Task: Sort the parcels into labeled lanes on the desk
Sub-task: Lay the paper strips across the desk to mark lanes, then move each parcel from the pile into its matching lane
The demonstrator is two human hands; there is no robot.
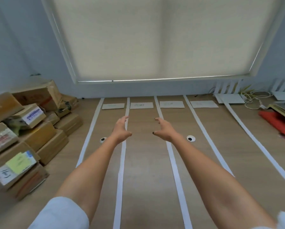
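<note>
Drawn roller blind [163, 38] fills twelve o'clock. At two o'clock, white router boxes [229, 98] against the wall, tangled cables [254, 100] just beside them. At three o'clock, a red mat [277, 124] under stacked flat items. Two cable grommets [191, 138] sit mid-desk.

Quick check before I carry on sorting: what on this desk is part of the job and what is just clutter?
Part of the job:
- parcels, piled at the left
- white tape strips marking lanes
- lane label cards, writing unreadable
- left hand and right hand, both open and empty

Just lying about:
- white router
- cables
- red item
</note>
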